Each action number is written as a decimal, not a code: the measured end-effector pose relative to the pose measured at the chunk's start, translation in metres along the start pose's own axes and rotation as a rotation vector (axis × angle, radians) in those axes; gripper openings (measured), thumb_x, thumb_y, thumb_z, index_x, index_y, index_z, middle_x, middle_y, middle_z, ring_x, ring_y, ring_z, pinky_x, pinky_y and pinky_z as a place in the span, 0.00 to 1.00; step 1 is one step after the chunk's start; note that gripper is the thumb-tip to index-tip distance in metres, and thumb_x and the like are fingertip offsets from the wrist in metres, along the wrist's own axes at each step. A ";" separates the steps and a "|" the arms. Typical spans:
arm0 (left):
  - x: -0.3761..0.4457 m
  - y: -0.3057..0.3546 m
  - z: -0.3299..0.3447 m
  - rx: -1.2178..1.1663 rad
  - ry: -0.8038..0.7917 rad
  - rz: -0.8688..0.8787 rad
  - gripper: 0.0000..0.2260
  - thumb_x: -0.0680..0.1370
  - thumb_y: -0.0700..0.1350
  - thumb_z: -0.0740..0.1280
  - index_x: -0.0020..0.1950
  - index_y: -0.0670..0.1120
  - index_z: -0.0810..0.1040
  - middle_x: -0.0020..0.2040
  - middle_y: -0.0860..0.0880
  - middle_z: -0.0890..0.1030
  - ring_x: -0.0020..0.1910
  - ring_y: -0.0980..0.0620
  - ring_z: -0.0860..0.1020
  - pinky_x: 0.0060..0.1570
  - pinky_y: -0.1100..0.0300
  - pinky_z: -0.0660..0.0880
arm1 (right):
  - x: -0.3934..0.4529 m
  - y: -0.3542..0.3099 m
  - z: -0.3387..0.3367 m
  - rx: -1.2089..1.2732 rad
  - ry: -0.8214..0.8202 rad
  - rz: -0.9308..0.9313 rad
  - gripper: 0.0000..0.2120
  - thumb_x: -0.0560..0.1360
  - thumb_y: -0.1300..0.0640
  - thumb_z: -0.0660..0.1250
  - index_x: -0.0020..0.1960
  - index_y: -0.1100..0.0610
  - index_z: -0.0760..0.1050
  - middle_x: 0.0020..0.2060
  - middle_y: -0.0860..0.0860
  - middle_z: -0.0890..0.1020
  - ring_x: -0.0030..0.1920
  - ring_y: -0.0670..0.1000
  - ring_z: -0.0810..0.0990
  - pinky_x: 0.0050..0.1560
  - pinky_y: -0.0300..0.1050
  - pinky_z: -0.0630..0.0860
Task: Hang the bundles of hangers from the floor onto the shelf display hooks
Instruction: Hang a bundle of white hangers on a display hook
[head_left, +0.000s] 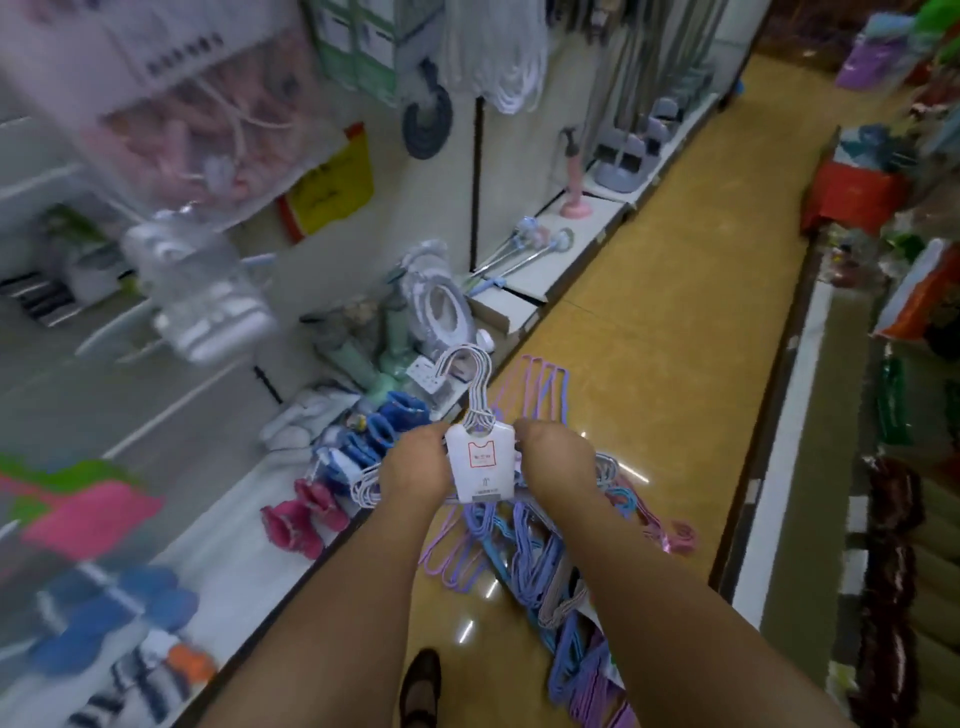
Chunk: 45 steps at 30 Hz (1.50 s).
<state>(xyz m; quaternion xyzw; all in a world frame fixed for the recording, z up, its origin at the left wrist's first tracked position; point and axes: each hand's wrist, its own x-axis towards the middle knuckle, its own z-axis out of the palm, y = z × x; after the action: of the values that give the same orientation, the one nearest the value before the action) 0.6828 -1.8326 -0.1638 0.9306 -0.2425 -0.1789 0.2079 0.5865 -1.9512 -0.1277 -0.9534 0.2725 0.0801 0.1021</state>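
Note:
I hold one bundle of pale hangers (480, 457) with a white card label in front of me, above the floor. My left hand (418, 465) grips its left side and my right hand (553, 460) grips its right side. The bundle's hooks point up and away from me. Below it, several more bundles of purple, blue and pink hangers (540, 566) lie in a heap on the yellow floor (649, 338). The shelf display with its white hooks (156, 415) is at my left, blurred.
The low shelf (244, 499) at left carries small pink and blue boots (332, 483) and slippers. A potty seat (441, 306), brushes and dustpans stand further along. A second shelf with goods lines the right side. My dark shoe (421, 680) is on the floor.

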 end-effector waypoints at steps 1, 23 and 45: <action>-0.013 -0.006 -0.003 -0.003 0.017 -0.038 0.12 0.79 0.45 0.58 0.59 0.51 0.78 0.55 0.45 0.81 0.53 0.42 0.78 0.45 0.55 0.73 | -0.007 -0.007 0.000 -0.012 -0.009 -0.039 0.11 0.75 0.62 0.61 0.57 0.58 0.74 0.51 0.55 0.81 0.51 0.58 0.80 0.40 0.43 0.66; -0.327 -0.213 -0.107 -0.015 0.395 -0.653 0.12 0.77 0.40 0.58 0.57 0.49 0.77 0.54 0.45 0.80 0.52 0.42 0.78 0.46 0.53 0.73 | -0.209 -0.268 0.034 -0.102 -0.032 -0.706 0.11 0.77 0.62 0.59 0.58 0.57 0.74 0.53 0.55 0.81 0.53 0.57 0.79 0.47 0.46 0.73; -0.575 -0.372 -0.225 0.036 0.643 -0.790 0.13 0.78 0.42 0.58 0.56 0.51 0.78 0.53 0.46 0.81 0.51 0.43 0.78 0.43 0.58 0.70 | -0.419 -0.497 0.044 -0.080 0.156 -1.005 0.10 0.80 0.58 0.56 0.56 0.56 0.74 0.52 0.55 0.81 0.52 0.59 0.80 0.42 0.44 0.68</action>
<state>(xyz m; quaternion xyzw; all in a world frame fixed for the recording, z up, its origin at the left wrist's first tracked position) 0.4497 -1.1665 -0.0148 0.9627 0.2010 0.0560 0.1723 0.4969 -1.3174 -0.0074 -0.9730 -0.2161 -0.0400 0.0707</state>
